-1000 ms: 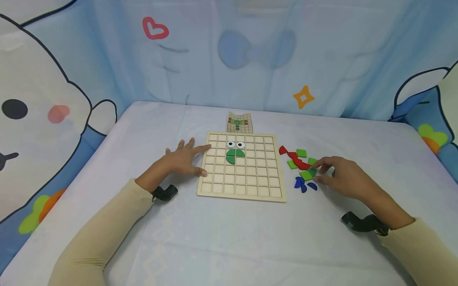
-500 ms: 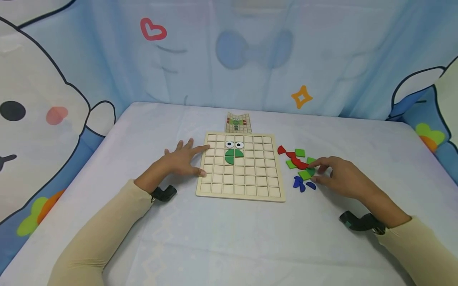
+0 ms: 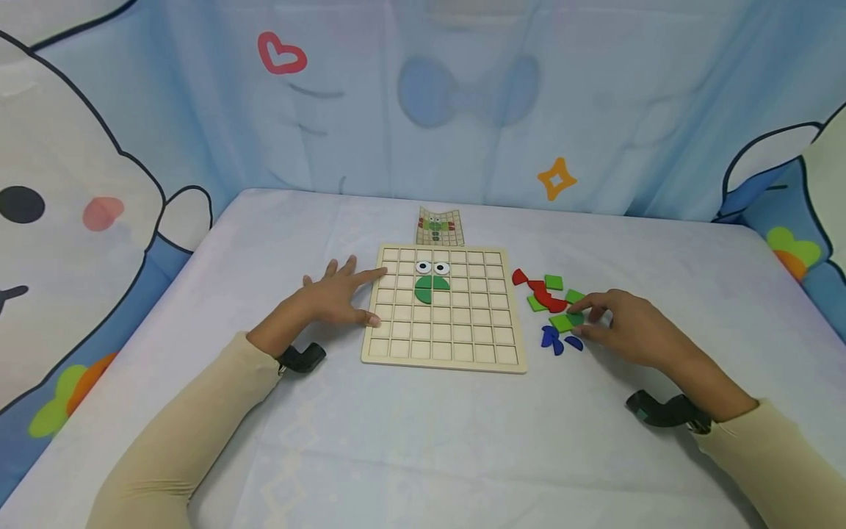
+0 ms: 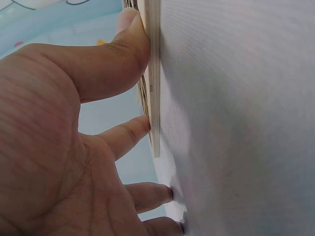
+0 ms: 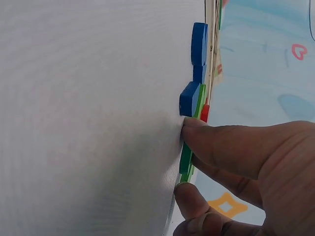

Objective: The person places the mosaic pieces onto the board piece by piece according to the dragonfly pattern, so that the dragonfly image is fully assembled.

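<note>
My left hand (image 3: 337, 295) is spread at the left side of a wooden grid board (image 3: 463, 332), its thumb and index fingertip resting on the edge; the left wrist view shows the thumb (image 4: 118, 64) lying over the rim. On the board sit two round eye pieces (image 3: 432, 267) above several dark green rounded pieces (image 3: 424, 294). To the right of the board, my right hand (image 3: 624, 323) pinches a dark green piece (image 5: 186, 156) by its edges between thumb and index finger. That piece is low by the tablecloth, among light green squares (image 3: 561, 323), and its full outline is partly hidden.
Red pieces (image 3: 550, 300) lie between the board and my right hand. Several blue rounded pieces (image 3: 554, 339) are just nearer to me. Behind the board stands a small pattern card (image 3: 440, 229). A printed curtain (image 3: 357, 147) hangs at the table's far edge.
</note>
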The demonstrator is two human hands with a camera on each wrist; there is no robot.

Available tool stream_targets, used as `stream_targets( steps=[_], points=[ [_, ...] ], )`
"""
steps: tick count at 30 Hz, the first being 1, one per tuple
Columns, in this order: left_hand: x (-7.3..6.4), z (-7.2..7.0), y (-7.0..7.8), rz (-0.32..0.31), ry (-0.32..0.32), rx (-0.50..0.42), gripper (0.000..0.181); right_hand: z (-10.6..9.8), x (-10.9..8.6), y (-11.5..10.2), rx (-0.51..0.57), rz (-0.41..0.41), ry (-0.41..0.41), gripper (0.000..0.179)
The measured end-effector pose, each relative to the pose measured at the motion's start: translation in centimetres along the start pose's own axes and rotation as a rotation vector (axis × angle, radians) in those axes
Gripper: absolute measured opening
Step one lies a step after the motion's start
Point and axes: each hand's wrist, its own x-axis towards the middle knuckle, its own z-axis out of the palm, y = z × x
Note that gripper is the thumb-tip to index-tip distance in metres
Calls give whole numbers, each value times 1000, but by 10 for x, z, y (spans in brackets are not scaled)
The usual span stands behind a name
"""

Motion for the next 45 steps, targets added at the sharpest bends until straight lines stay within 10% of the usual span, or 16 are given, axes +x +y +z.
stream_targets(
  steps=[45],
  points=[
    [1, 1, -2, 11, 2, -2, 91, -1, -4, -1, -1, 5, 42, 36]
  ],
)
